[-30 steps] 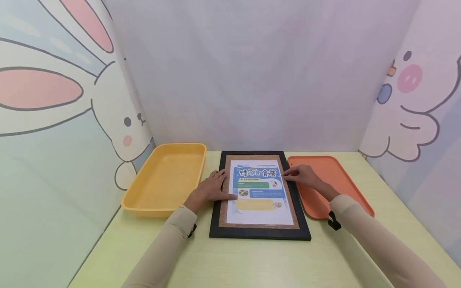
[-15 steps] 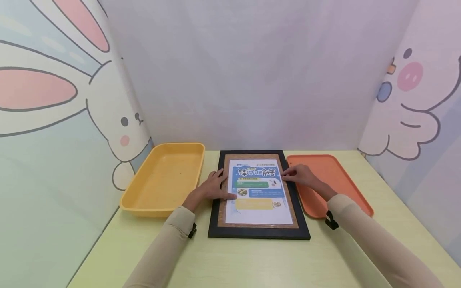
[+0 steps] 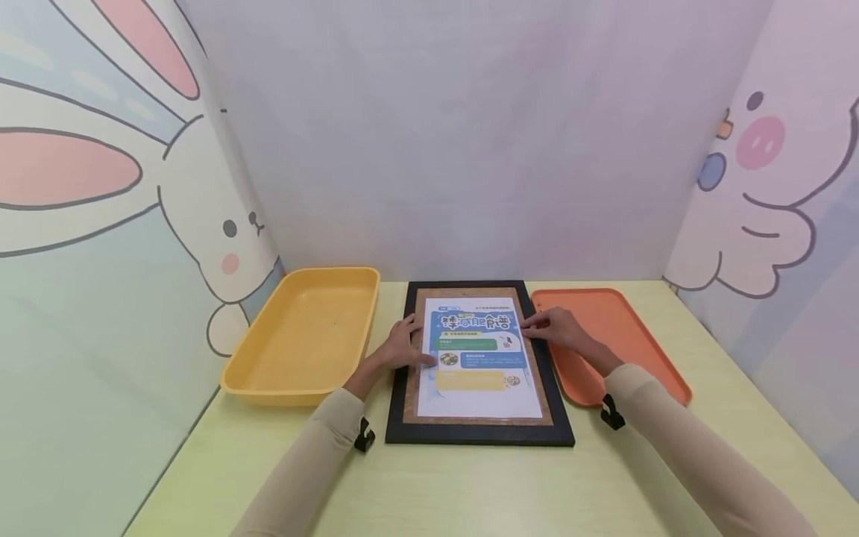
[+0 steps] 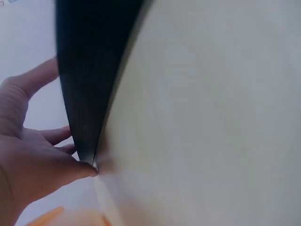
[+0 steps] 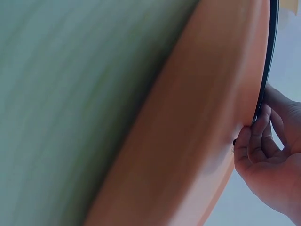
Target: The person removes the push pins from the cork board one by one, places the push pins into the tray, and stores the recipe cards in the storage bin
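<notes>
A sheet poster (image 3: 478, 406) with blue, green and yellow panels lies on a cork board (image 3: 412, 403) in a black frame (image 3: 479, 435). My left hand (image 3: 401, 347) rests across the left border, fingers spread, its thumb reaching the poster's edge. Alongside the black rim (image 4: 94, 84), the left wrist view has this hand (image 4: 37, 160) at its far end. At the poster's upper right edge, my right hand (image 3: 560, 328) pinches with bunched fingertips. Seen from the right wrist, this hand (image 5: 273, 155) has its fingers curled by the frame; its fingertips' contact with the poster is hidden.
A deep yellow tray (image 3: 302, 391) stands left of the board. An orange tray (image 3: 620, 328) lies at the right, under my right forearm, close against the frame. The light wooden table (image 3: 470, 492) meets a pale curtain wall (image 3: 456, 186) behind, with cartoon-printed panels at both sides.
My left thumb has slid slightly up along the poster's left edge. The right hand holds its place, and the head view has shifted a little.
</notes>
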`<state>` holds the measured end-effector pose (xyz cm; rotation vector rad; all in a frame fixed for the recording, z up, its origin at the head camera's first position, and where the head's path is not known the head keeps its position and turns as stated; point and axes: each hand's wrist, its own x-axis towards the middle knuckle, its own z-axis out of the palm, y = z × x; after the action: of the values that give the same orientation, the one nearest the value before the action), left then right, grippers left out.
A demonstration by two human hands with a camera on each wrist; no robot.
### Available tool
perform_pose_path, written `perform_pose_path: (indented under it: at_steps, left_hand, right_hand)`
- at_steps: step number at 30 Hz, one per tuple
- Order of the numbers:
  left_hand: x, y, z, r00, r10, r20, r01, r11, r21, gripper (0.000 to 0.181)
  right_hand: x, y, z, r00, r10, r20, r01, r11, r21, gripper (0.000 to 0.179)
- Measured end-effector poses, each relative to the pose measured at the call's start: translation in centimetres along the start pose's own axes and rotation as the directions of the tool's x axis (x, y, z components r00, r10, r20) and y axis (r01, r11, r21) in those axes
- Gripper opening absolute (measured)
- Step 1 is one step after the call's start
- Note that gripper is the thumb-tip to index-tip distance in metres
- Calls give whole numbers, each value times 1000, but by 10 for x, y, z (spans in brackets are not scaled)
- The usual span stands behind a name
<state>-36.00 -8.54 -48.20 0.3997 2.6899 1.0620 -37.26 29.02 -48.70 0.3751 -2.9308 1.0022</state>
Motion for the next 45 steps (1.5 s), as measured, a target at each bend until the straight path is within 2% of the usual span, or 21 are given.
perform_pose_path:
  at_steps: [5, 9, 14, 21, 28, 34, 41, 45]
  left_hand:
    - [-1, -3, 4, 999, -6, -43, 2, 996, -90, 93]
    - [-2, -5, 4, 999, 5, -52, -13, 991, -137, 90]
    - [-7, -2, 3, 998, -16, -63, 5, 986, -168, 88]
    - [-13, 0, 1, 998, 29, -56, -41, 974, -225, 84]
    - [-17, 2, 0, 997, 47, -58, -61, 961, -271, 78]
    - [-18, 5, 1, 992, 97, -83, -120, 936, -332, 75]
    - [-19, 6, 4, 989, 38, -142, -90, 920, -380, 78]
    - [-19, 7, 5, 983, 25, -183, -101, 903, -418, 78]
  right_hand:
    - [-1, -3, 1, 1000, 1, -8, -1, 1000, 0, 25]
    - [-2, -3, 2, 1000, 9, -7, -9, 1000, 2, 25]
    - [-2, -2, 2, 1000, 18, -14, -18, 1000, -10, 25]
    - [-1, 1, 5, 1000, 19, -22, -19, 1000, -16, 27]
    - [-3, -2, 4, 999, 32, -23, -33, 999, -18, 27]
    - [-4, 0, 4, 1000, 15, -27, -16, 1000, -25, 27]
    - [-5, 0, 4, 1000, 9, -21, -10, 1000, -29, 26]
    - [-5, -2, 3, 1000, -17, -18, 17, 999, -37, 26]
